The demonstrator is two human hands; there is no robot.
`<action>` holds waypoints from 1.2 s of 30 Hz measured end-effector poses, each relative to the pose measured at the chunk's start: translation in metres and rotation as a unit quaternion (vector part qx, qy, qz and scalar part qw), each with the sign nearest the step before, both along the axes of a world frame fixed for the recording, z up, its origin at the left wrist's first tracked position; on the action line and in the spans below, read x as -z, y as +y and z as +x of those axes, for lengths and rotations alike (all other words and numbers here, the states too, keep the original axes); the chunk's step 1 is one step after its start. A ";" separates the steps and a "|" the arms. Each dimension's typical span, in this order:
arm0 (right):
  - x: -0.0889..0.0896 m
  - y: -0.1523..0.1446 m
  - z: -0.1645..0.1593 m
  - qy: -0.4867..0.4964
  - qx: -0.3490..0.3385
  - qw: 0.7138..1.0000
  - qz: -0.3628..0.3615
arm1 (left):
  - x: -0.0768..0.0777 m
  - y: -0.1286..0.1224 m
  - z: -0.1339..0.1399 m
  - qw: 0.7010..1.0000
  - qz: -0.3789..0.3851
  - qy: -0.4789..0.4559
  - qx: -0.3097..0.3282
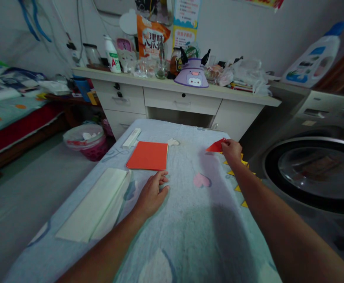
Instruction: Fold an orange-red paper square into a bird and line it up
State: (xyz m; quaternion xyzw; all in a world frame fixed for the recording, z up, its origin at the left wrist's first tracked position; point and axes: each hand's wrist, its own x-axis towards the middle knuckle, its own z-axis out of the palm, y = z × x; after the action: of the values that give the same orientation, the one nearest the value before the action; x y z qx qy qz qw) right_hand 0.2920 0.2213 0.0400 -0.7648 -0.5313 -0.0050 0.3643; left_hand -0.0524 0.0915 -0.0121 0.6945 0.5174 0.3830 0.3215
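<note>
A small folded triangle of red paper (216, 146) is pinched in the fingertips of my right hand (232, 151), at the far right edge of the table. Beneath and beside that arm, several yellow folded paper triangles (231, 173) lie in a row along the edge; the forearm covers some of them. My left hand (154, 193) rests on the cloth with loosely bent fingers, thumb apart and nothing held. Its fingertips are at the near edge of a stack of square orange-red paper (148, 155). Left of this hand lies a folded pale sheet (97, 204).
A slim white box (131, 138) sits behind the paper stack on the patterned tablecloth (186, 220). Beyond stands a white desk (180, 100) crowded with jars, bags and a purple visor (192, 74). A washing machine (316, 114) is to the right, a pink bin (86, 141) to the left.
</note>
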 end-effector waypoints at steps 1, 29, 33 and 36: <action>0.002 0.003 0.000 -0.006 0.012 1.000 -0.001 | 0.000 0.000 0.000 1.000 0.000 -0.001 0.000; 0.041 -0.011 -0.022 -0.168 -0.015 0.972 -0.162 | 0.004 0.001 0.000 1.000 -0.006 0.020 0.023; 0.039 -0.006 -0.023 -0.185 -0.048 0.969 -0.154 | 0.004 0.001 0.000 0.999 -0.003 0.021 0.027; 0.038 0.002 -0.017 -0.185 -0.043 0.969 -0.156 | 0.003 0.001 0.000 0.999 -0.004 0.023 0.028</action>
State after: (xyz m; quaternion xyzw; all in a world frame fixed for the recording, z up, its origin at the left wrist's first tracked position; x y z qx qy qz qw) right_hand 0.2752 0.2230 0.0015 -0.7743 -0.6162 -0.0474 0.1363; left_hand -0.0519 0.0929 -0.0155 0.7161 0.5066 0.3559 0.3223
